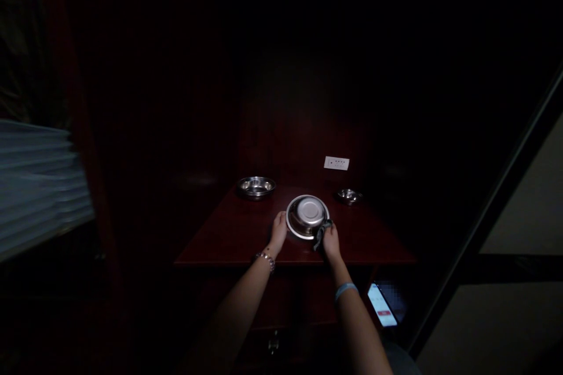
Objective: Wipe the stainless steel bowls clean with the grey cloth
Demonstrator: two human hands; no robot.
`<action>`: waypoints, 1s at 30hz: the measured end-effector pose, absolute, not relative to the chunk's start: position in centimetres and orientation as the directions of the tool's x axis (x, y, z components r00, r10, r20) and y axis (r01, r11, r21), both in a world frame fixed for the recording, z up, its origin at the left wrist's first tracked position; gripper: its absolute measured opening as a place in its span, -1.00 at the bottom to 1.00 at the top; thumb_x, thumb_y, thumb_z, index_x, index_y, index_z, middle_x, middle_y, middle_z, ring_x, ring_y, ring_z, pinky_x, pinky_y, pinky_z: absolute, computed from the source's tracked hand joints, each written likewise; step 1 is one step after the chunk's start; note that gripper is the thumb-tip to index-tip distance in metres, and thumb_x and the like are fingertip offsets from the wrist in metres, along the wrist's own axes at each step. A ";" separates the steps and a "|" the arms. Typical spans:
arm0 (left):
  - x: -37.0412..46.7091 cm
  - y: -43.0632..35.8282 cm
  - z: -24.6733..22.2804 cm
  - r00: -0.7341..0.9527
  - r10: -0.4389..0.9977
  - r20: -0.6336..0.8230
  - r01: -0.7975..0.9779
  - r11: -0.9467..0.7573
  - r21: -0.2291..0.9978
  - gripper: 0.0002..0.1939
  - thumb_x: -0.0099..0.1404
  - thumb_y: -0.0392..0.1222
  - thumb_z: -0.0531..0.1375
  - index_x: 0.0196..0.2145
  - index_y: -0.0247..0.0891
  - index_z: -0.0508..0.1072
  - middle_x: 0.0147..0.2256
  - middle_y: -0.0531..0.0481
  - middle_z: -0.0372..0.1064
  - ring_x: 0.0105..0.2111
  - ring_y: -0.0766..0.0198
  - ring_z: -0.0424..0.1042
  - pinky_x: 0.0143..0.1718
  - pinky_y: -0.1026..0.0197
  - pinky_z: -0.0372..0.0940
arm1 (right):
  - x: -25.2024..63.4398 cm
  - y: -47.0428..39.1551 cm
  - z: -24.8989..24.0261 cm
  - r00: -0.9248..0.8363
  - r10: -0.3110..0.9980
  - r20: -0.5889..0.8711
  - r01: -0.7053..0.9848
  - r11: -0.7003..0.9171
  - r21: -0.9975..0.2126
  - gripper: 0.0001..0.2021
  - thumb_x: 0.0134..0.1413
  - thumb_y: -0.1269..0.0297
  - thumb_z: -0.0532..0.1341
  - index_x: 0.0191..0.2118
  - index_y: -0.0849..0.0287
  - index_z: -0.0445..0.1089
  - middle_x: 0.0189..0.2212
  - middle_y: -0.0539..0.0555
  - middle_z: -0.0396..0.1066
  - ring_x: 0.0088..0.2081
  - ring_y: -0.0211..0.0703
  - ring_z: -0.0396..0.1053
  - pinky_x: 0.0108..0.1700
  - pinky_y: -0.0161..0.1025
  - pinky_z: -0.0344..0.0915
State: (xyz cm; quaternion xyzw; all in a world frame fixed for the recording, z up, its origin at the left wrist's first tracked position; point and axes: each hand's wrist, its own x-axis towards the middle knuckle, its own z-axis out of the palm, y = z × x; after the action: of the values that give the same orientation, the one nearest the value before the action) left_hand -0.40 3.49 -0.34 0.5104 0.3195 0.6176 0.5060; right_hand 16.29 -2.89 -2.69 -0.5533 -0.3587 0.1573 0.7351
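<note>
A shiny metal bowl (310, 209), tilted so its rounded underside faces me, is held up between my two hands over the dark red shelf (237, 240). My left hand (278, 232) grips its rim on the left, fingers partly hidden behind the bowl. At the lower right of the rim, my right hand (331, 239) is closed on a dark grey cloth (322, 233), which is pressed against the bowl. Behind on the left stands a wider metal bowl (256, 187), and a small metal bowl (349, 196) sits at the back right.
A white power socket (336, 163) is set in the back panel. Below the shelf's right side, a lit phone (382, 306) shows. Pale blue ribbed material (41, 181) is at the far left. A dark-framed edge (488, 211) runs along the right.
</note>
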 end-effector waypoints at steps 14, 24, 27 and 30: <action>-0.3 4.5 -0.8 -0.095 0.921 0.377 -0.126 -0.387 0.913 -0.77 0.34 -0.21 0.03 -0.44 -0.24 0.38 -0.44 -0.01 0.39 -0.37 0.23 0.41 -0.20 0.18 0.31 | 15.9 -3.5 -2.2 0.615 0.684 0.392 0.225 0.325 -0.919 -0.67 0.08 0.00 0.09 -0.23 0.13 0.42 -0.32 0.10 0.53 -0.26 -0.10 0.46 -0.13 -0.22 0.35; -0.4 4.0 -0.2 -0.105 0.942 0.318 -0.215 -0.333 0.918 -0.75 0.31 -0.10 0.07 -0.46 -0.23 0.39 -0.46 0.00 0.41 -0.39 0.23 0.38 -0.23 0.20 0.29 | 15.6 -4.0 -1.5 0.641 0.671 0.372 0.131 0.383 -0.915 -0.64 0.06 -0.06 0.18 -0.24 0.14 0.44 -0.29 0.09 0.53 -0.23 -0.12 0.43 -0.08 -0.23 0.32; -0.5 3.5 0.2 -0.072 0.947 0.313 -0.228 -0.321 0.919 -0.73 0.29 -0.09 0.07 -0.51 -0.23 0.38 -0.51 0.02 0.38 -0.43 0.23 0.35 -0.26 0.20 0.28 | 15.8 -4.1 -1.6 0.649 0.680 0.341 0.090 0.377 -0.922 -0.61 0.07 -0.08 0.17 -0.21 0.15 0.45 -0.25 0.11 0.53 -0.18 -0.11 0.43 -0.04 -0.22 0.31; -0.5 3.2 0.4 -0.061 0.948 0.311 -0.198 -0.317 0.927 -0.71 0.27 -0.10 0.08 -0.57 -0.22 0.35 -0.55 0.04 0.34 -0.46 0.24 0.31 -0.32 0.22 0.26 | 16.1 -4.0 -1.7 0.654 0.685 0.322 0.075 0.365 -0.928 -0.59 0.07 -0.10 0.15 -0.20 0.17 0.45 -0.21 0.12 0.53 -0.16 -0.12 0.44 -0.02 -0.22 0.30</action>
State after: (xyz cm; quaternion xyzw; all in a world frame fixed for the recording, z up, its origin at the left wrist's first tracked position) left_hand -0.51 3.19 0.39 0.5120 0.3661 0.6297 0.4553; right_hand 16.06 -4.04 -1.68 -0.5249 -0.3618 0.2054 0.7426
